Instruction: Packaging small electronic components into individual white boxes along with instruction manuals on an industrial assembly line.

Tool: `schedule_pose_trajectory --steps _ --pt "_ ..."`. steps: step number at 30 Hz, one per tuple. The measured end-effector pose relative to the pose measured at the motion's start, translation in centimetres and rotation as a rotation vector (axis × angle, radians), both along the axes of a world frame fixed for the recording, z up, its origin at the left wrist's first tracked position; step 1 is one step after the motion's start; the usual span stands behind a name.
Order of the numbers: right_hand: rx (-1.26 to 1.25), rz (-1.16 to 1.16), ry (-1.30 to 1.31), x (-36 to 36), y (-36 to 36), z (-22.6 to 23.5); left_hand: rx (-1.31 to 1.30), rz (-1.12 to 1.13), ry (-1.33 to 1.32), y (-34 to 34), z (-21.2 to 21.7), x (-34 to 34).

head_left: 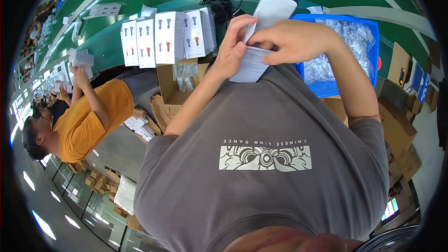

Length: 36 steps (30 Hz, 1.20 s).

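In front of my chest is a small white carton (249, 67) with fine print on its near face. Its long flap (276, 8) stands up, folded away from the body of the carton. My left hand (232, 46) is closed around the carton's left side, thumb toward me. From the right, my right hand (301, 41) reaches over the carton's mouth, its fingers bent and the thumb against the printed face. Whatever lies inside the carton is hidden behind my fingers.
White printed boxes (169, 37) stand in a row to the left on the green table. At right, a blue bin (377, 51) holds many clear plastic packets (354, 32). Black cables (221, 2) lie behind. An open cardboard box (168, 81) sits below the row; a person in orange (95, 116) works further left.
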State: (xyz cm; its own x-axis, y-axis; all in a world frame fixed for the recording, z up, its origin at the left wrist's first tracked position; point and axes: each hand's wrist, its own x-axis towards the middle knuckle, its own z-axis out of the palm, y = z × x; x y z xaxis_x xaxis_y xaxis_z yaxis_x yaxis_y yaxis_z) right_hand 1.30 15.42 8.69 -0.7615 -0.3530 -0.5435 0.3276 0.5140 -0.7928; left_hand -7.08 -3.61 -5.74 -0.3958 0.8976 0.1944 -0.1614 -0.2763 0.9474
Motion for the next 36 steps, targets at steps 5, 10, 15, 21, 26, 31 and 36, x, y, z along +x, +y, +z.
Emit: schedule_pose_trajectory --steps 5,10,15,21,26,31,36 --pt "-0.318 -0.948 0.676 2.7 -1.4 -4.3 -0.050 0.120 0.084 -0.8 0.2 -1.5" --pt "0.070 -0.765 0.781 4.4 -4.4 -8.7 -0.201 0.149 0.123 -1.8 1.3 -2.3" --pt "0.012 -0.632 0.689 3.3 -2.6 -9.5 -0.379 -0.001 0.255 -1.8 2.4 -4.3" --pt "0.251 -0.967 0.823 -2.0 0.7 -9.8 -0.343 -0.048 0.266 -1.0 3.2 -4.1" --pt "0.274 -0.711 0.944 -2.8 0.0 -11.3 -0.368 0.030 0.272 -1.1 2.2 -4.2" --pt "-0.201 -0.776 0.579 -1.9 -2.9 -10.8 -0.498 0.127 0.119 -1.9 0.8 -4.0" --pt "-0.114 -0.693 0.650 -2.4 -3.5 -11.0 -0.393 0.213 0.103 -2.1 -0.2 -3.6"
